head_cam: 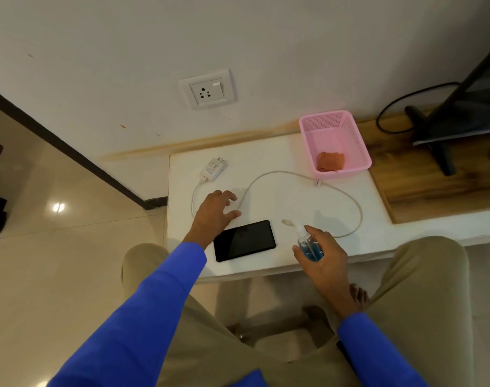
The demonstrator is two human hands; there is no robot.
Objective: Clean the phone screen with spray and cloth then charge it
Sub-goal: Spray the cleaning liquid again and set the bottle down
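Observation:
A black phone (pixel 244 241) lies screen up near the front edge of the white table (pixel 280 160). My right hand (pixel 323 254) grips a small spray bottle (pixel 308 245) of blue liquid, nozzle pointing left toward the phone. My left hand (pixel 214 212) hovers with fingers spread just beyond the phone's left end, holding nothing. An orange cloth (pixel 330 161) lies in the pink basket (pixel 358 141) at the back right. A white charger plug (pixel 214 169) lies at the back left, and its cable (pixel 347 196) loops across the table to a connector (pixel 287 222) beside the bottle.
A white wall socket (pixel 207 90) with a switch sits on the wall above the table. A monitor stand (pixel 433 135) and a black cable rest on the wooden surface at the right. Tiled floor lies to the left. My knees are under the table's front edge.

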